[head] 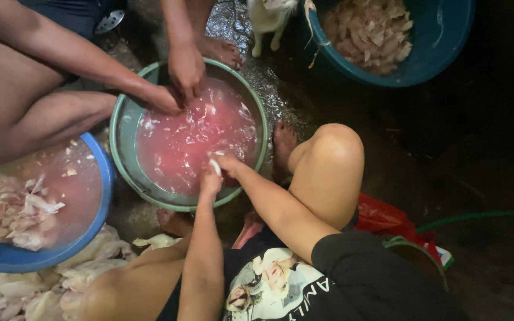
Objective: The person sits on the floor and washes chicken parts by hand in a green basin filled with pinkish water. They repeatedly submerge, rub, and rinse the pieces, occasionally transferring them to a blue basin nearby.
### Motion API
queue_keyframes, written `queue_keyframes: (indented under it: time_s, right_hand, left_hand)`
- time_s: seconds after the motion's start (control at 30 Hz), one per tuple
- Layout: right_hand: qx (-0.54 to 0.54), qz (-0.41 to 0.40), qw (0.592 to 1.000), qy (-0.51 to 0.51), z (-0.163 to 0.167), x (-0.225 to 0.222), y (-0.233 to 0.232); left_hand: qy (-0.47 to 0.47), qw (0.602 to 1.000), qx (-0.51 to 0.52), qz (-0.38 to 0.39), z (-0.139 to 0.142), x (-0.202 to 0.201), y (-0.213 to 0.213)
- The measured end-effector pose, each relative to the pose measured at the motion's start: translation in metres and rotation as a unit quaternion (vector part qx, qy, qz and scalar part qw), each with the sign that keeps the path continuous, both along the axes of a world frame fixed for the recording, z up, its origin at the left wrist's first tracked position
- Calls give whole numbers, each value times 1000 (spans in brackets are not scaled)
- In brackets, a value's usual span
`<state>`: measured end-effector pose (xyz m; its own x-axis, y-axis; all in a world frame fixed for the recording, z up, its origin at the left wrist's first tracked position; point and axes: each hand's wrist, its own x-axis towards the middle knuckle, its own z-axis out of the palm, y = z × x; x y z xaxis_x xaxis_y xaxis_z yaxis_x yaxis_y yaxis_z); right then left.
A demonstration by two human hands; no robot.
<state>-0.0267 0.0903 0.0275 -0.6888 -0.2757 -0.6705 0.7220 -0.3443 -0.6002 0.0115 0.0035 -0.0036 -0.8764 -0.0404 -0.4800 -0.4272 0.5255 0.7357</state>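
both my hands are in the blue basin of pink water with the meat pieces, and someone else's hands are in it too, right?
Not quite: the basin holding both your left hand and right hand is green, not blue. The other person's hands are in it too, as the head view shows.

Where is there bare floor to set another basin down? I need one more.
Bare floor lies right of the knee, between the teal tub and green hose. Crowded: around the green basin, where four hands work.

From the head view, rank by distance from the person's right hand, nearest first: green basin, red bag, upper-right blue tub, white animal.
1. Green basin: the right hand is in it.
2. Red bag: lower right, past the knee.
3. White animal: top centre.
4. Blue tub: top right, only slightly farther than the animal.
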Motion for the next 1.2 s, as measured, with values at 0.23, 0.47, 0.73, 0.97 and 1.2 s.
queue_keyframes:
  time_s: [0.23,0.47,0.73,0.97,1.2]
  right_hand:
    - [44,-200,964,-172,-2,-9,8]
    - [18,-76,986,-148,-6,2,-4]
    - [23,-108,993,-45,-7,0,-12]
    - [-48,-202,970,-129,-12,-1,-9]
    - [-90,-43,992,-77,-21,1,-24]
  left_hand:
    - [-72,995,68,-19,-1,-3,8]
    - [-143,981,102,86,-8,11,-4]
    - [-96,987,85,96,-11,4,-4]
    - [-55,997,40,48,-14,3,-1]
    - [13,999,-40,7,-17,-2,-5]
